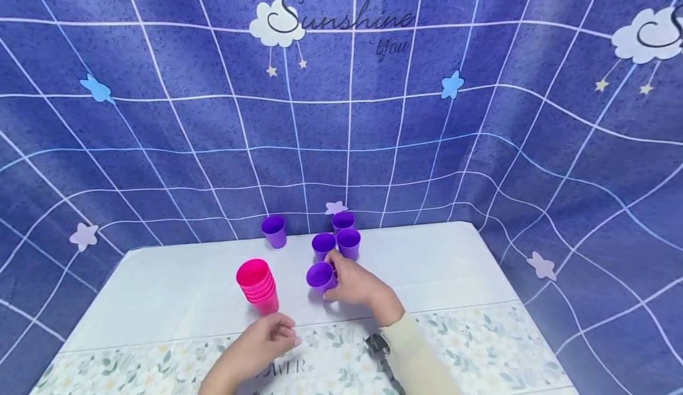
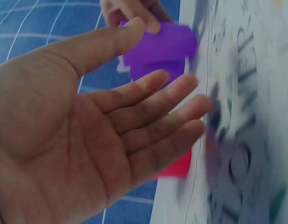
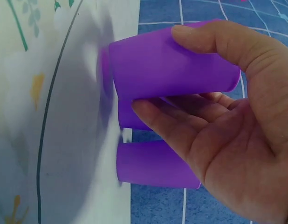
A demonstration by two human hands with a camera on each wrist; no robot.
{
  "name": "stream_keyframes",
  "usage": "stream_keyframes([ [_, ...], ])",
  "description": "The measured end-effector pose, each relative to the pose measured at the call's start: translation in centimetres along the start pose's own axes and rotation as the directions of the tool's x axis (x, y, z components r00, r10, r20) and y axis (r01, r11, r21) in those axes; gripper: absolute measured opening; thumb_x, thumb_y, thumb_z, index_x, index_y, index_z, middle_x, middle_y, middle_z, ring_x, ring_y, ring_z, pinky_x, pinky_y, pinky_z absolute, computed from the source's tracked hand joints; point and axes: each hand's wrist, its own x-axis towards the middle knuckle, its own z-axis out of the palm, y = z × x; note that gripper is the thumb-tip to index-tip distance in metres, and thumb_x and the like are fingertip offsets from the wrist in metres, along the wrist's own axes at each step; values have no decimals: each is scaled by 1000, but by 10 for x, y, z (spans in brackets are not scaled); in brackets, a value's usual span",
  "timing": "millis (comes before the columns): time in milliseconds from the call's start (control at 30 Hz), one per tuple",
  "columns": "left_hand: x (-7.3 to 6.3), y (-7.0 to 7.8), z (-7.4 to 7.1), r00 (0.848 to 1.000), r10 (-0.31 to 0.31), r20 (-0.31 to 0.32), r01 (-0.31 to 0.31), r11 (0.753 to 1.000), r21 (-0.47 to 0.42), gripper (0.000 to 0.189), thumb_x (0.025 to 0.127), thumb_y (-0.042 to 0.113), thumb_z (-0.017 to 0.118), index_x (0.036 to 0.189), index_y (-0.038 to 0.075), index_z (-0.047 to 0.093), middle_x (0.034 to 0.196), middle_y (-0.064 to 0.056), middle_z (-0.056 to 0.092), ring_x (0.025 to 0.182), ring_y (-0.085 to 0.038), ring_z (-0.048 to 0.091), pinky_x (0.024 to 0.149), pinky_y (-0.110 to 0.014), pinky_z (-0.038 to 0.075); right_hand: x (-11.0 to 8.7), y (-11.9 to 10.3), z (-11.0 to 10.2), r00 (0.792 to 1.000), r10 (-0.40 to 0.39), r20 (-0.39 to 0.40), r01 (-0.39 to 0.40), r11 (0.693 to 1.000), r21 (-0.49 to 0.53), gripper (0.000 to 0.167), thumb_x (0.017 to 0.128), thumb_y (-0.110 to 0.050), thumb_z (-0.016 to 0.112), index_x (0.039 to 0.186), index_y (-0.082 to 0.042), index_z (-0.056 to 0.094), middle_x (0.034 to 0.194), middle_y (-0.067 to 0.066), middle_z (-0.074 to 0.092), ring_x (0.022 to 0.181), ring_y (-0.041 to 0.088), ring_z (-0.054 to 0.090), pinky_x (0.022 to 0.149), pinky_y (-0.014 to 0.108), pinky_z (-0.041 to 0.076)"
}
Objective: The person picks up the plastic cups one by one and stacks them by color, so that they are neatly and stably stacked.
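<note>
My right hand (image 1: 356,283) pinches the nearest purple cup (image 1: 320,279), thumb on one side and fingers on the other. In the right wrist view that cup (image 3: 167,65) is upright, with its base close to the table; whether it touches cannot be made out. Just behind it stand more purple cups, a left one (image 1: 323,242), a right one (image 1: 349,244) and a rear one (image 1: 343,220). My left hand (image 1: 255,346) holds nothing, its fingers loosely extended in the left wrist view. It is just in front of a stack of nested pink cups (image 1: 264,300).
A lone purple cup (image 1: 275,233) stands at the table's back edge, left of the group. The white table (image 1: 176,288) has a floral strip (image 1: 480,347) along its front. A blue gridded curtain (image 1: 331,122) hangs behind and at the sides.
</note>
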Motion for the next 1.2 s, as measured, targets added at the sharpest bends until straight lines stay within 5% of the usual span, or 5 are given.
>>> stream_keyframes([
  [267, 28, 19, 15, 996, 86, -40, -86, 996, -8, 57, 96, 30, 77, 136, -7, 58, 127, -19, 71, 118, -35, 71, 97, -47, 63, 4, 7, -2, 999, -28, -19, 28, 999, 22, 62, 75, -12, 90, 123, -15, 49, 102, 1, 65, 87, 9, 62, 83, 26, 55],
  [700, 50, 33, 18, 998, -22, -55, 30, 988, 154, 87, 92, 39, 79, 153, -10, 40, 126, -15, 72, 119, -39, 70, 101, -63, 57, 1, 8, -1, 999, -40, -9, 40, 996, 80, 63, 74, -7, 89, 122, -15, 49, 106, 0, 65, 93, 5, 63, 86, 22, 55],
  [967, 56, 28, 17, 996, -17, -89, 26, 995, 92, 111, 90, 41, 81, 165, -6, 14, 145, -34, 59, 136, -50, 59, 113, -68, 46, 4, 9, 4, 992, -120, 38, 113, 981, 159, 61, 76, -5, 89, 121, -14, 49, 109, 2, 66, 92, 4, 61, 85, 18, 54],
  [1200, 62, 24, 17, 996, 40, -80, -37, 998, 43, 115, 91, 42, 80, 168, -1, 5, 159, -33, 46, 150, -50, 44, 121, -71, 36, 7, 10, 9, 992, -120, 39, 110, 972, 206, 60, 72, -1, 89, 116, -11, 50, 103, 1, 64, 84, 2, 58, 76, 18, 54],
])
